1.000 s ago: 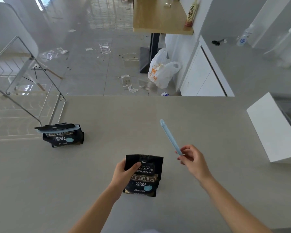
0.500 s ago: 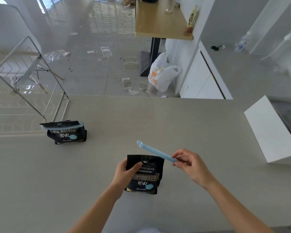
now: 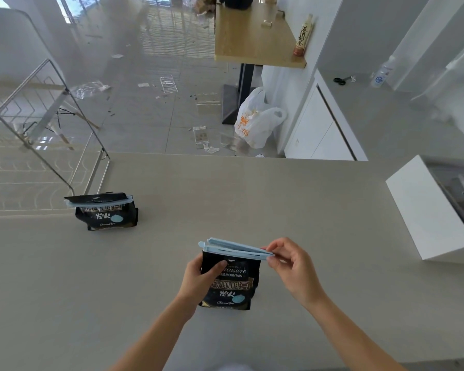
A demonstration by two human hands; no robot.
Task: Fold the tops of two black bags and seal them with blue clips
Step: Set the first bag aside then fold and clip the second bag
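Nearest, a small black printed foil bag (image 3: 229,283) stands upright on the pale beige desk (image 3: 292,210). The left hand (image 3: 200,277) clasps the bag's left side. The right hand (image 3: 289,265) pinches the right end of a long light-blue plastic clip (image 3: 235,250), which lies along the bag's top edge. Farther left, well apart, a second black foil bag (image 3: 107,216) stands with another blue clip (image 3: 99,202) across its top.
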